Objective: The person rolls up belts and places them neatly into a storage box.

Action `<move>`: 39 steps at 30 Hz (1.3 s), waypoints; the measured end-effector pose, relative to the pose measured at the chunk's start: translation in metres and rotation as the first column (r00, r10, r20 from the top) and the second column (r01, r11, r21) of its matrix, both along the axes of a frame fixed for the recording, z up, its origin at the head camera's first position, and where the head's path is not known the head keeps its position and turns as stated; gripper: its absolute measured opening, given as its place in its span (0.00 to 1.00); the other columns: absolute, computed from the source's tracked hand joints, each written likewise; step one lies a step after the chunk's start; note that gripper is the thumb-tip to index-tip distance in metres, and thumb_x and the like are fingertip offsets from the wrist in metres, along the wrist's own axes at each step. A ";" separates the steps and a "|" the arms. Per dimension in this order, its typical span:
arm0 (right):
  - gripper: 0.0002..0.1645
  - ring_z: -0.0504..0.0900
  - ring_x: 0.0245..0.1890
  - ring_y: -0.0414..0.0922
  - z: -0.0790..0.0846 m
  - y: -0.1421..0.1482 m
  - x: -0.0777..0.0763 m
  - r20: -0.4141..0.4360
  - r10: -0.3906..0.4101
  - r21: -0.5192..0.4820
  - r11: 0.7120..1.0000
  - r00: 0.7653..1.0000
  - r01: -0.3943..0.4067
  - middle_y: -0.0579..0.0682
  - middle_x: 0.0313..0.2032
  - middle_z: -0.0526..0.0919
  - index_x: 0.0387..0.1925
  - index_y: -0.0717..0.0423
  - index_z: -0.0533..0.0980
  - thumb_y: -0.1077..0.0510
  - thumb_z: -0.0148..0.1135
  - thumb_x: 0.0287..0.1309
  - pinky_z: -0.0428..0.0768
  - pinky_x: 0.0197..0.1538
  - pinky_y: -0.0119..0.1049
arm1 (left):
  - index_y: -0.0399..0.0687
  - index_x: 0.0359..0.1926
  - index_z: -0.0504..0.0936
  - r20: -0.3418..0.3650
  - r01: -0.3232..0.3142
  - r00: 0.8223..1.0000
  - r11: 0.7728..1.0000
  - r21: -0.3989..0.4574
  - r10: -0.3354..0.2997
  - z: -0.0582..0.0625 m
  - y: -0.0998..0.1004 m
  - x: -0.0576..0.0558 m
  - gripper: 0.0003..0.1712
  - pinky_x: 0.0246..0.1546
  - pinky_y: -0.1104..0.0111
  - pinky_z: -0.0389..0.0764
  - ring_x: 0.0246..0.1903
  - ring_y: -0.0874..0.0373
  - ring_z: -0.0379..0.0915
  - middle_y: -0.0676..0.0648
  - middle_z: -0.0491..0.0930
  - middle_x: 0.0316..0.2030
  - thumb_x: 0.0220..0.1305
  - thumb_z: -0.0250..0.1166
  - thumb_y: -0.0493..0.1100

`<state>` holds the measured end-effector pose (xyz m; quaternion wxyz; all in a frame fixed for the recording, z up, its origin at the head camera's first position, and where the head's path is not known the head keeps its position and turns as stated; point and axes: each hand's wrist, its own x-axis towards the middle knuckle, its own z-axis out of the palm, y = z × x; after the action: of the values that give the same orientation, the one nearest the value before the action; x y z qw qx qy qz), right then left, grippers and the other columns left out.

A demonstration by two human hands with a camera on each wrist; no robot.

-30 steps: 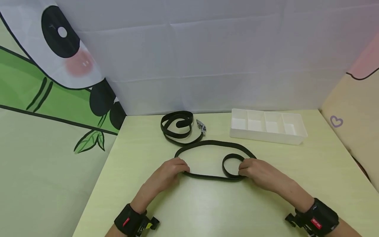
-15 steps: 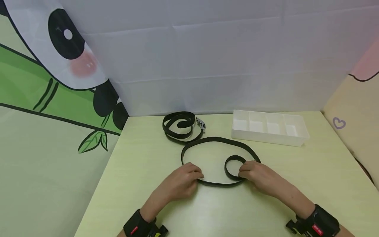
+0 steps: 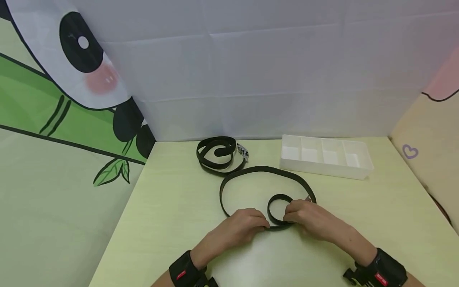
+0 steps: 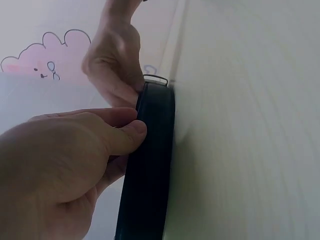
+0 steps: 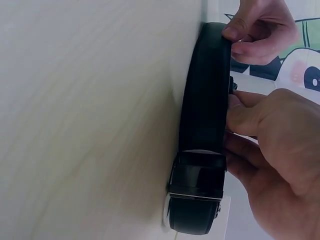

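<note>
From my remote station I saw the left hand point(image 3: 242, 227) slide nearer the right hand point(image 3: 306, 217), both pinching the black belt point(image 3: 265, 169) mid-table, short of the table's point(image 3: 165, 215) back edge, leaving little strap between their grips.

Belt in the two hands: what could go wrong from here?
The belt's inner coil is loose, with an open middle, so it might spring wider if the right hand let go.
The wide outer loop runs right by the other belt, so drawing it in could nudge that one; whether they touch, I can't tell.
The left hand pinches close to the right, so they may get in each other's way.
</note>
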<state>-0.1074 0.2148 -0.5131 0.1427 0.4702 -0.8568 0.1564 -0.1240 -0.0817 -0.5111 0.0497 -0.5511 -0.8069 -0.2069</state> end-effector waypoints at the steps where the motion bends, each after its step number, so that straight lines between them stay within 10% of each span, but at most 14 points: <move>1: 0.34 0.84 0.39 0.36 0.001 -0.001 0.000 0.008 0.010 0.007 1.000 1.000 -0.010 0.39 0.37 0.88 0.35 0.48 0.90 0.87 0.65 0.35 0.87 0.46 0.31 | 0.49 0.45 0.95 0.006 0.001 1.000 1.000 0.003 -0.001 0.001 -0.003 -0.001 0.09 0.55 0.80 0.85 0.46 0.64 0.90 0.55 0.93 0.43 0.71 0.77 0.31; 16: 0.33 0.84 0.42 0.37 0.000 -0.001 0.015 -0.073 0.063 0.011 0.998 0.995 -0.062 0.39 0.39 0.86 0.37 0.49 0.89 0.85 0.67 0.34 0.88 0.50 0.32 | 0.47 0.42 0.95 0.061 -0.073 0.996 0.997 0.029 0.071 0.002 -0.053 -0.009 0.12 0.52 0.74 0.89 0.44 0.62 0.91 0.53 0.94 0.41 0.67 0.77 0.26; 25: 0.13 0.79 0.45 0.36 -0.009 -0.005 0.031 -0.036 0.050 -0.018 0.999 0.998 -0.051 0.38 0.43 0.83 0.43 0.50 0.87 0.65 0.80 0.59 0.82 0.53 0.32 | 0.48 0.41 0.95 -0.022 -0.105 0.994 0.994 0.010 0.105 0.004 -0.053 -0.013 0.12 0.51 0.74 0.89 0.44 0.61 0.91 0.54 0.94 0.41 0.65 0.79 0.27; 32: 0.17 0.78 0.38 0.36 -0.012 -0.013 0.030 -0.094 0.104 -0.071 0.991 0.990 -0.110 0.39 0.35 0.83 0.35 0.50 0.87 0.67 0.88 0.47 0.81 0.47 0.30 | 0.47 0.42 0.94 -0.039 -0.090 0.995 0.995 0.045 0.091 0.001 -0.049 -0.010 0.13 0.52 0.73 0.89 0.44 0.60 0.90 0.53 0.94 0.42 0.65 0.77 0.25; 39: 0.16 0.81 0.39 0.36 -0.016 -0.020 0.029 -0.121 0.092 -0.082 0.991 0.988 -0.103 0.39 0.36 0.86 0.36 0.50 0.89 0.65 0.87 0.47 0.83 0.49 0.31 | 0.49 0.50 0.93 -0.155 -0.007 0.988 0.995 0.097 0.022 -0.010 -0.015 0.016 0.14 0.66 0.71 0.85 0.54 0.59 0.88 0.54 0.93 0.50 0.65 0.84 0.42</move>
<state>-0.0787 0.1948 -0.5287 0.2053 0.5131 -0.8152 0.1732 -0.1082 -0.0965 -0.5214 0.1403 -0.5566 -0.7937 -0.2014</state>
